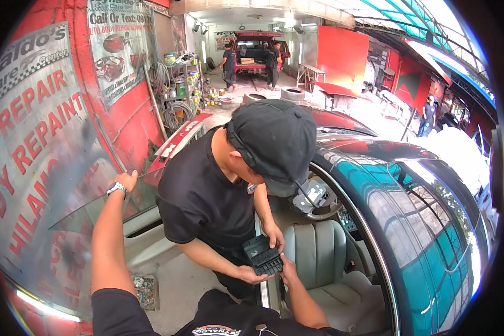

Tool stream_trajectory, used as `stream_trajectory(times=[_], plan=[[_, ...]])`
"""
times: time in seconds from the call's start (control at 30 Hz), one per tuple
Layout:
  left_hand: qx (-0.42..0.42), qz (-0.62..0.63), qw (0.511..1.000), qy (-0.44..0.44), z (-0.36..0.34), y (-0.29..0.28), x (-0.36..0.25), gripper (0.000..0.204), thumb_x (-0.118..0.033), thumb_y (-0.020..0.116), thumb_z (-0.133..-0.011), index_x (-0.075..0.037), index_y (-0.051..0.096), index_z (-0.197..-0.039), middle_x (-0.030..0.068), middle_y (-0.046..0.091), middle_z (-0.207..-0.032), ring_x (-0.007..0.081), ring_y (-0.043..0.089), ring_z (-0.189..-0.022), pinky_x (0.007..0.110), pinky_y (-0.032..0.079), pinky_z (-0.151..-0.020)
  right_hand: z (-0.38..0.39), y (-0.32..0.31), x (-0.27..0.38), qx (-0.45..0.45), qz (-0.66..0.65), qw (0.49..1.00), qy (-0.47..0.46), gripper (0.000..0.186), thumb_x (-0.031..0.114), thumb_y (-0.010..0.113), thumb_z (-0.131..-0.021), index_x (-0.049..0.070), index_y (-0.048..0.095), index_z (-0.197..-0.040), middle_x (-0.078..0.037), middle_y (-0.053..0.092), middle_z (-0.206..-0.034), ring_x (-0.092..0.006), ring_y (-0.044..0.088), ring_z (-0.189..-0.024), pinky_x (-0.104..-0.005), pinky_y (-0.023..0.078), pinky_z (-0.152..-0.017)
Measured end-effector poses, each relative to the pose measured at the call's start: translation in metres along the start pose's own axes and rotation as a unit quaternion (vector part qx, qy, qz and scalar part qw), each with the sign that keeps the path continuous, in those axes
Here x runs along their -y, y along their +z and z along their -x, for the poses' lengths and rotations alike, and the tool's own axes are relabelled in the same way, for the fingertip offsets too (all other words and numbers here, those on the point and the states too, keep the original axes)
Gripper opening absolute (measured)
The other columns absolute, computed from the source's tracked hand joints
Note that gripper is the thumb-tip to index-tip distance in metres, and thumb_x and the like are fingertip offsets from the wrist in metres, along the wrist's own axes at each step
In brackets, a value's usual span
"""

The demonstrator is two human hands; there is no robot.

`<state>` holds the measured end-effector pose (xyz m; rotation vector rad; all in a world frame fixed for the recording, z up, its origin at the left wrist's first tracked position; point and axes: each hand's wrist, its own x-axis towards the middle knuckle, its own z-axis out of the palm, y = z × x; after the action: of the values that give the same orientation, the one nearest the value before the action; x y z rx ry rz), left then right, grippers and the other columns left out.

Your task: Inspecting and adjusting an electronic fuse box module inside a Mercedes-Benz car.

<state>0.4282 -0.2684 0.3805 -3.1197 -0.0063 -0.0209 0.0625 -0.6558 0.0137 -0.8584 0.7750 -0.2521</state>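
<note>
My left hand (126,182) grips the upper edge of the car door's window glass (81,215), fingers closed over it, with a watch on the wrist. At lower centre my right hand (288,271) holds the near side of a black plastic compartmented piece (263,253), like a small open case; its far fingers are partly hidden. A co-worker (201,190) in a dark cap stands bent over it, one hand (252,275) cradling it from below, the other (273,235) on its top corner.
A dark car (409,224) with an open doorway, grey seat (313,257) and steering wheel (325,199) fills the right. A red wall (81,56) with signs is left. Behind are shelves (182,92), tyres (291,93) and people near a red vehicle (257,56). A small box (145,291) sits low left.
</note>
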Motion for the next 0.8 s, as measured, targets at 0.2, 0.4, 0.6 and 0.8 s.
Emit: stream_trajectory(times=[0.2,0.4,0.6,0.8], plan=[[-0.038,-0.013,0.999,-0.02,-0.011,0.008,0.011,0.067,-0.055,0.023,-0.092,-0.01,0.073,-0.099,0.0192,0.064,-0.116,0.0358,0.058,-0.113,0.048,0.041,-0.098,0.001,0.009,0.003,-0.001,0.003,1.0,0.002,0.04,0.036,0.058,-0.094,0.0,0.063,-0.11,-0.006,0.067,-0.095,-0.0166,0.063,-0.078,-0.0337,0.051,-0.068],[0.002,-0.001,1.0,-0.005,0.004,-0.007,-0.005,0.071,-0.056,0.027,-0.091,-0.002,0.063,-0.119,0.0218,0.059,-0.124,0.0363,0.055,-0.118,0.046,0.041,-0.101,-0.005,-0.004,-0.008,-0.015,0.005,1.0,-0.002,0.038,0.038,0.06,-0.093,0.003,0.064,-0.106,-0.005,0.067,-0.091,-0.0156,0.063,-0.074,-0.0327,0.049,-0.062],[0.004,0.004,1.0,-0.005,0.005,-0.007,0.001,0.071,-0.058,0.028,-0.091,-0.002,0.064,-0.118,0.0218,0.059,-0.123,0.0365,0.056,-0.117,0.047,0.042,-0.1,0.006,0.006,-0.002,-0.03,0.023,0.999,0.003,0.04,0.042,0.059,-0.093,0.004,0.065,-0.103,-0.002,0.066,-0.085,-0.013,0.06,-0.068,-0.0293,0.045,-0.056],[-0.01,-0.002,1.0,-0.014,0.003,-0.006,0.001,0.073,-0.059,0.027,-0.09,-0.003,0.065,-0.116,0.0219,0.06,-0.122,0.0366,0.056,-0.116,0.047,0.042,-0.099,0.0,-0.003,-0.008,-0.023,0.036,0.999,0.02,0.04,0.043,0.059,-0.092,0.005,0.063,-0.105,-0.003,0.065,-0.087,-0.0142,0.062,-0.072,-0.0317,0.048,-0.058]])
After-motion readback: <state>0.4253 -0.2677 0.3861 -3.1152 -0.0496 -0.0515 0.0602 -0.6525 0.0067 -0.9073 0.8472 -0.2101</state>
